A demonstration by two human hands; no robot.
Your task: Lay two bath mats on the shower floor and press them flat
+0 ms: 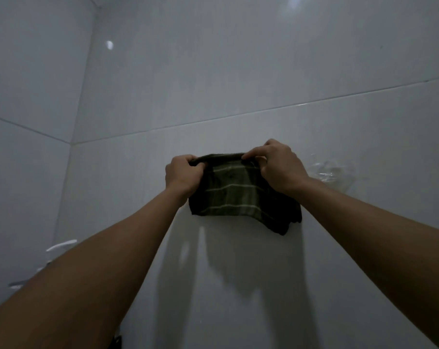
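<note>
Both arms stretched fwd and up toward white tiled wall (pixel 238 84), dim light. Left hand (pixel 183 175) clenched on upper-left corner of dark green cloth (pixel 233 195), fingers curled over its rolled top edge. Right hand (pixel 278 167) pinching upper-right corner, thumb and fingertips closed on the same edge, knuckles facing camera. Cloth held up at wall height betw. the two hands, top edge bunched, rest hanging down w/ thin pale stripes in a grid; lower-right corner drooping lower than the left, looks folded or doubled there. Can't tell if cloth touches wall or hangs just in front; shadow of cloth and arms cast on tile below. Clear plastic fixture (pixel 336 170) on wall just right of right hand, shape blurred. White shelf edges (pixel 62 245) low on left wall, partly hidden behind left forearm. Grout lines running across wall above hands; corner of room at left. Floor not in view.
</note>
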